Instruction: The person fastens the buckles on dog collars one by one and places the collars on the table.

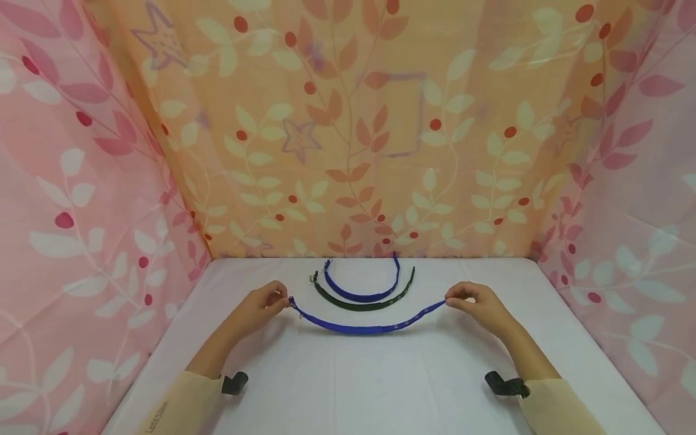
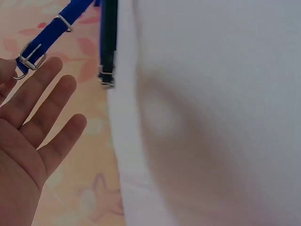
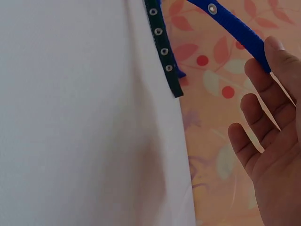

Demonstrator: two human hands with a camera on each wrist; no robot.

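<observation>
Between the two hands a blue pet collar [image 1: 359, 330] sags in a shallow curve over the near side of the others. My left hand [image 1: 267, 304] pinches its buckle end, where a metal buckle [image 2: 31, 56] and ring show in the left wrist view. The plain, eyelet-punched end is pinched between thumb and forefinger of my right hand [image 1: 472, 302]; one metal eyelet [image 3: 212, 8] shows there. Beyond it lies a dark green collar [image 1: 356, 307], curved, buckle at left and eyelets at right. Nested inside that curve is a second blue collar [image 1: 361, 298].
A white-covered table [image 1: 337, 386] runs up to a flowered orange cloth wall [image 1: 348, 151]. Pink flowered cloth walls stand on the left [image 1: 109, 199] and right [image 1: 625, 199]. Black wrist mounts [image 1: 235, 383] sit at both sleeve cuffs.
</observation>
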